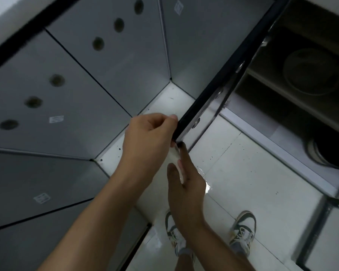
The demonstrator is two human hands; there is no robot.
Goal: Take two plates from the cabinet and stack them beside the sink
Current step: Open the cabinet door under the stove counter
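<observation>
Two plates at most made out from the head view, both blurred: one pale round plate (pixel 311 71) lying on the upper shelf of the open cabinet (pixel 294 118), one darker round shape (pixel 325 153) below it. One dark cabinet door (pixel 219 79) swung open. Left hand (pixel 147 137) curled shut on the door's lower corner; right hand (pixel 184 184) flat, fingers loosely spread, just below. Two sneakers (pixel 243 231) on white floor tiles (pixel 252 173). Six round holes (pixel 98 44) counted on grey panels.

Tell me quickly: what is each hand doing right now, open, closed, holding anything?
Left hand: fingers closed on the edge of the open black-edged grey cabinet door.
Right hand: open, fingers extended, touching the door's lower corner, holding nothing.
</observation>
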